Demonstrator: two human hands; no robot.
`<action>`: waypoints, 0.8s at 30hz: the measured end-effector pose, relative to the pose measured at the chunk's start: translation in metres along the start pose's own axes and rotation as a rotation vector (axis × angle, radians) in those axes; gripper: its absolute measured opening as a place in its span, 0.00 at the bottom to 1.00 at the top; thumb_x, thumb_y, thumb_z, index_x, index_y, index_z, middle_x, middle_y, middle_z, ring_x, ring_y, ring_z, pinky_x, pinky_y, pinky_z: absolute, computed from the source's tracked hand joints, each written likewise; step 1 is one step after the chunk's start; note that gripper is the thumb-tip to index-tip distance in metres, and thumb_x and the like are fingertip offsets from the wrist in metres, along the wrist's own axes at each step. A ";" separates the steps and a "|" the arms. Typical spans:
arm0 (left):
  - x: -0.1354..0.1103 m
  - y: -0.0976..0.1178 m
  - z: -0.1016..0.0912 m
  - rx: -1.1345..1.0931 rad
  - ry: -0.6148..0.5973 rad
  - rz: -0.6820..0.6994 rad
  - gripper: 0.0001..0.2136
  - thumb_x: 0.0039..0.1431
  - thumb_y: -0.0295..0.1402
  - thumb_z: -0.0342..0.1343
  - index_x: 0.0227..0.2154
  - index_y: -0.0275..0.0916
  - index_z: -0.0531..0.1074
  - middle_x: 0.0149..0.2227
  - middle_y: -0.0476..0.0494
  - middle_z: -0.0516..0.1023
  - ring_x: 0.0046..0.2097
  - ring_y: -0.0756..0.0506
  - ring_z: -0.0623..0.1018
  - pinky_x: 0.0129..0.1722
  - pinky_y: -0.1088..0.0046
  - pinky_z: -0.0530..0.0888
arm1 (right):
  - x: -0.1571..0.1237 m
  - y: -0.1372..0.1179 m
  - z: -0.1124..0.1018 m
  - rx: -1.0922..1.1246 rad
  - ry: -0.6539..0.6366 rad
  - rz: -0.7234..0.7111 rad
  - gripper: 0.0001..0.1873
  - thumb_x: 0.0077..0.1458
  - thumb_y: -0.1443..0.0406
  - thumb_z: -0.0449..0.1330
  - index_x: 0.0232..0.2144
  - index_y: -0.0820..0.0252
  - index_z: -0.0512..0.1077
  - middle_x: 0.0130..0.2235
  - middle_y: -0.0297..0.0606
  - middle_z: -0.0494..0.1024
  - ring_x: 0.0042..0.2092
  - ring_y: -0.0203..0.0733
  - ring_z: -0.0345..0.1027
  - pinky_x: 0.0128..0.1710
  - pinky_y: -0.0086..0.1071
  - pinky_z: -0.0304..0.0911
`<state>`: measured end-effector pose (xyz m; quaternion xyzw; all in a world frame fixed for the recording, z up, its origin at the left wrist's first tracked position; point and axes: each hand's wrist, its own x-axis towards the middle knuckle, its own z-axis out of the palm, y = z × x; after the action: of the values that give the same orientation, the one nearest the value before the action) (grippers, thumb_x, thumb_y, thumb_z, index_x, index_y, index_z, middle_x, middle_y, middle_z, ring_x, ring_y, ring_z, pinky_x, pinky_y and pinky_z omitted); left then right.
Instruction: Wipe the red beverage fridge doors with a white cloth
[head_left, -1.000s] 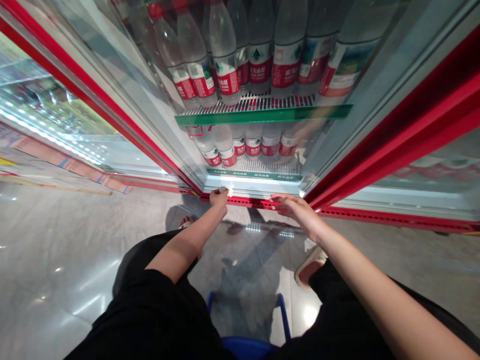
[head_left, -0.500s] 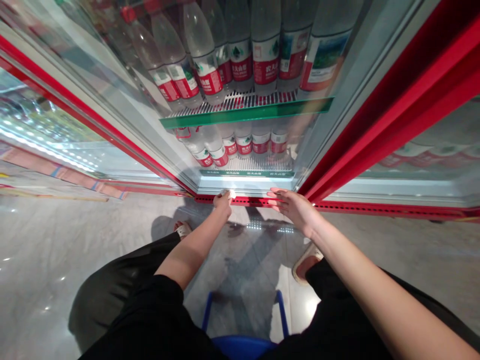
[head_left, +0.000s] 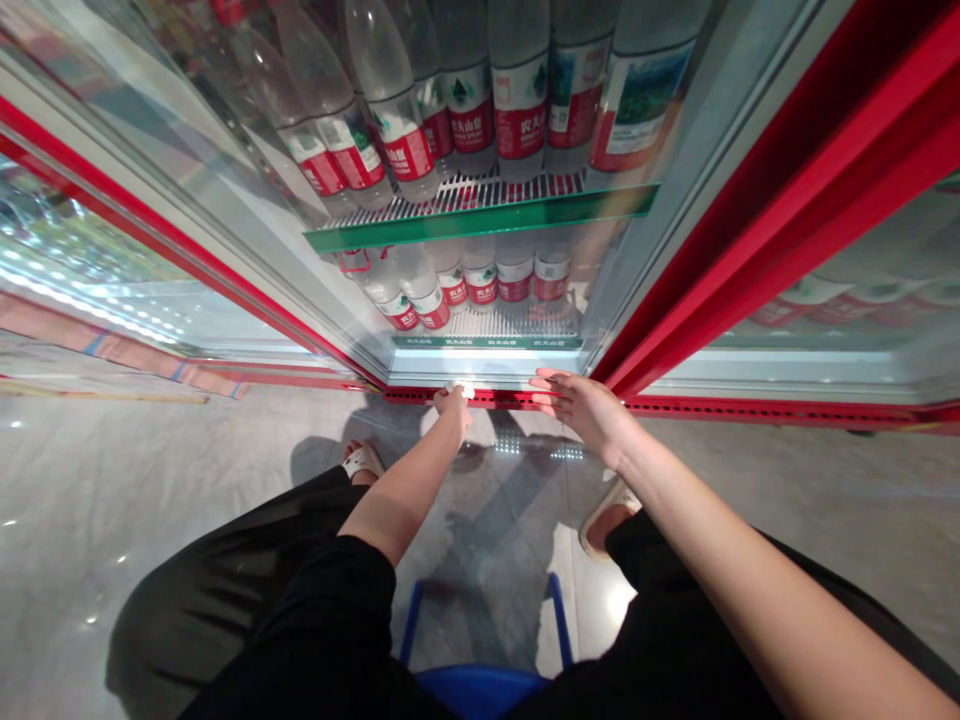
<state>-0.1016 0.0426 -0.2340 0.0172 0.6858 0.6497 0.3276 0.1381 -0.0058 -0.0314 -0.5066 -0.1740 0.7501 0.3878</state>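
The place appears to be a shop. A tall glass-fronted display refrigerator with a red frame (head_left: pixel 750 250) carries, on its upper shelf, clear plastic bottles with red-and-white labels (head_left: pixel 519 110), and on its lower shelf more bottles of the same kind (head_left: pixel 481 285). A flat green strip (head_left: pixel 480 222) edges the upper shelf. At the right, another red-edged glass cabinet (head_left: pixel 787 408) shows similar labels; at the left, a brightly lit cabinet (head_left: pixel 247 345) contains blurred goods. The floor of smooth grey tiles (head_left: pixel 60 520) is shiny.
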 end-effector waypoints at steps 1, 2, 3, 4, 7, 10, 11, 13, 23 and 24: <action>-0.001 0.001 0.000 -0.005 -0.006 -0.036 0.20 0.70 0.42 0.63 0.60 0.39 0.73 0.59 0.38 0.77 0.56 0.39 0.81 0.54 0.53 0.82 | -0.001 -0.001 0.001 0.001 0.001 0.003 0.15 0.65 0.72 0.56 0.36 0.57 0.83 0.41 0.40 0.88 0.36 0.37 0.79 0.41 0.28 0.74; 0.000 0.004 -0.001 -0.010 -0.007 -0.065 0.20 0.70 0.42 0.63 0.60 0.39 0.73 0.59 0.38 0.77 0.56 0.39 0.81 0.54 0.53 0.82 | -0.002 -0.002 0.002 0.002 0.002 0.004 0.15 0.65 0.72 0.55 0.36 0.57 0.83 0.41 0.40 0.88 0.35 0.37 0.79 0.41 0.28 0.74; 0.001 0.007 -0.003 -0.010 -0.004 -0.083 0.20 0.71 0.42 0.63 0.60 0.39 0.73 0.59 0.38 0.77 0.55 0.39 0.81 0.54 0.53 0.82 | -0.003 -0.002 0.002 0.002 0.001 0.005 0.15 0.65 0.71 0.55 0.36 0.57 0.83 0.40 0.40 0.88 0.35 0.36 0.79 0.40 0.28 0.74; 0.002 0.011 -0.005 -0.014 0.002 -0.091 0.20 0.71 0.42 0.63 0.60 0.39 0.73 0.59 0.38 0.77 0.55 0.39 0.81 0.54 0.53 0.82 | -0.003 -0.002 0.003 0.003 0.001 0.004 0.15 0.65 0.71 0.55 0.36 0.57 0.83 0.40 0.40 0.88 0.35 0.36 0.78 0.40 0.28 0.74; 0.005 0.018 -0.010 -0.023 0.042 -0.093 0.20 0.71 0.42 0.62 0.60 0.39 0.73 0.60 0.37 0.77 0.56 0.39 0.80 0.55 0.53 0.82 | -0.005 -0.002 0.003 -0.002 0.009 -0.001 0.15 0.65 0.71 0.55 0.36 0.57 0.82 0.39 0.40 0.88 0.34 0.36 0.78 0.40 0.28 0.74; 0.000 0.012 -0.006 -0.016 0.075 -0.111 0.20 0.71 0.42 0.62 0.60 0.39 0.73 0.60 0.37 0.77 0.56 0.39 0.80 0.55 0.53 0.82 | -0.004 -0.002 0.003 -0.007 0.019 -0.002 0.15 0.64 0.71 0.55 0.35 0.56 0.82 0.38 0.39 0.88 0.34 0.36 0.77 0.40 0.28 0.73; -0.003 0.008 -0.003 -0.008 0.081 -0.124 0.20 0.71 0.42 0.62 0.60 0.39 0.73 0.60 0.37 0.77 0.56 0.39 0.80 0.55 0.53 0.82 | -0.004 -0.002 0.003 -0.008 0.020 -0.003 0.14 0.64 0.71 0.56 0.35 0.57 0.82 0.38 0.39 0.88 0.34 0.36 0.77 0.40 0.28 0.73; -0.013 -0.003 0.007 0.011 0.085 -0.155 0.20 0.71 0.42 0.63 0.60 0.39 0.73 0.60 0.37 0.77 0.56 0.39 0.80 0.55 0.53 0.81 | -0.003 -0.004 0.003 -0.005 0.018 -0.008 0.14 0.64 0.71 0.56 0.35 0.57 0.82 0.39 0.40 0.88 0.34 0.35 0.76 0.39 0.27 0.72; -0.047 -0.017 0.030 -0.021 -0.160 -0.236 0.20 0.71 0.42 0.63 0.59 0.39 0.73 0.59 0.38 0.78 0.55 0.40 0.81 0.54 0.54 0.82 | 0.001 -0.020 -0.003 0.007 0.035 -0.060 0.12 0.61 0.70 0.56 0.36 0.56 0.80 0.43 0.38 0.87 0.36 0.37 0.75 0.42 0.31 0.71; -0.046 -0.015 0.026 -0.030 -0.162 -0.218 0.20 0.71 0.42 0.63 0.59 0.38 0.73 0.58 0.38 0.78 0.55 0.40 0.81 0.54 0.54 0.82 | 0.001 -0.021 -0.005 0.004 0.021 -0.069 0.11 0.61 0.70 0.57 0.36 0.55 0.80 0.44 0.38 0.87 0.36 0.38 0.75 0.42 0.32 0.71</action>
<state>-0.0471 0.0428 -0.2260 -0.0099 0.6450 0.6172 0.4505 0.1509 0.0077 -0.0208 -0.5076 -0.1859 0.7312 0.4162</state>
